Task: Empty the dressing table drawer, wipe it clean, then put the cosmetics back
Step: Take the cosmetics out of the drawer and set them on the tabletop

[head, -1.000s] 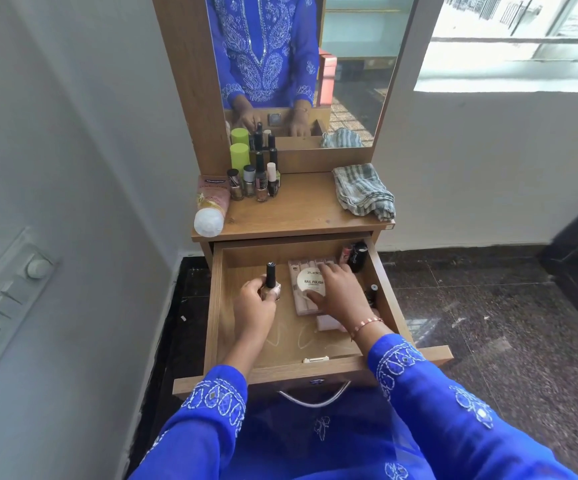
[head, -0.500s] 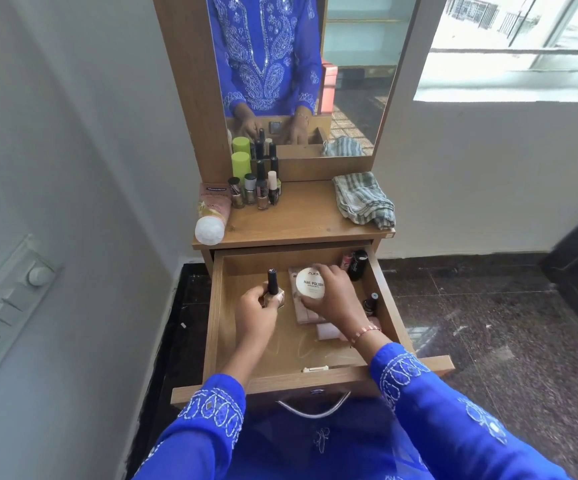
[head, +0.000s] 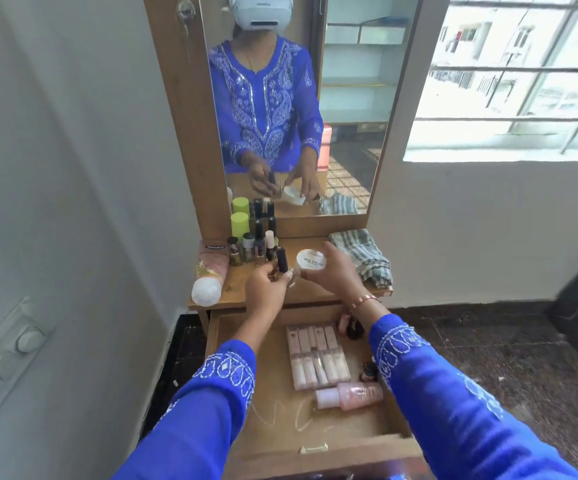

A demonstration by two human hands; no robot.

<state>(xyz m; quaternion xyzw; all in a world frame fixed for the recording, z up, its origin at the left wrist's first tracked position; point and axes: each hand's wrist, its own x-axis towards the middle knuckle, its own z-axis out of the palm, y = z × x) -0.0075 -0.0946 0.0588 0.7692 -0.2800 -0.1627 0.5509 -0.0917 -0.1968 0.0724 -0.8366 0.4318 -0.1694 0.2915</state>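
The wooden drawer [head: 270,441] is pulled out below me. Inside it lie a pack of pale pink tubes [head: 315,356], a pink bottle on its side [head: 349,395] and small dark items at the right wall [head: 353,328]. My left hand [head: 266,289] grips a nail polish bottle with a black cap [head: 282,263] above the tabletop [head: 315,292]. My right hand [head: 339,271] holds a round white jar [head: 311,259] just right of it, also above the tabletop.
On the tabletop stand several nail polish bottles [head: 251,249] and a green-capped bottle [head: 240,224] at the back left. A pink tube [head: 209,271] lies at the left edge, a striped cloth [head: 363,256] at the right. A mirror [head: 298,105] rises behind.
Both hands have lifted out of the drawer and up over the tabletop, carrying the nail polish bottle and the white jar. The pink tube pack they covered now shows.
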